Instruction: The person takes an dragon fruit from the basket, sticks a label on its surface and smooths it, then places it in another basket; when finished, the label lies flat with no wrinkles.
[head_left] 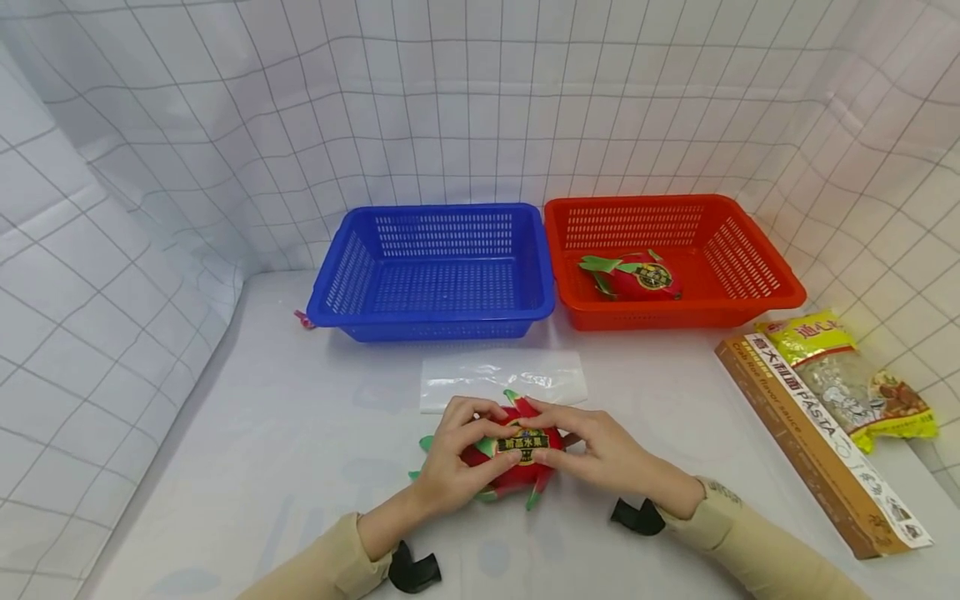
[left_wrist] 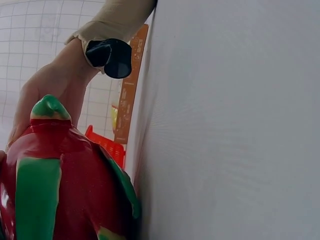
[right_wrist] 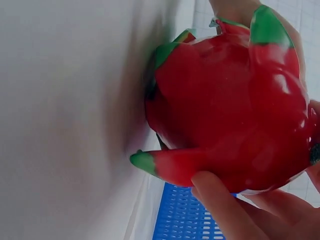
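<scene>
A red, glossy dragon fruit [head_left: 517,481] with green-tipped scales lies on the table in front of the person. My left hand [head_left: 447,467] curls round its left side, with fingers and thumb at the edge of a black and gold label [head_left: 525,444]. My right hand [head_left: 600,446] grips it from the right, its fingertips at the label's other edge. The left wrist view shows the fruit [left_wrist: 75,175] close up, and the right wrist view shows its red side [right_wrist: 220,100] against the table. The palms are hidden.
Behind the hands lies a clear plastic sheet [head_left: 498,382]. A blue basket [head_left: 431,321] stands beyond it, beside a red basket [head_left: 660,315] holding another labelled dragon fruit [head_left: 637,279]. A pasta box [head_left: 817,450] and a yellow food bag [head_left: 840,383] lie at right.
</scene>
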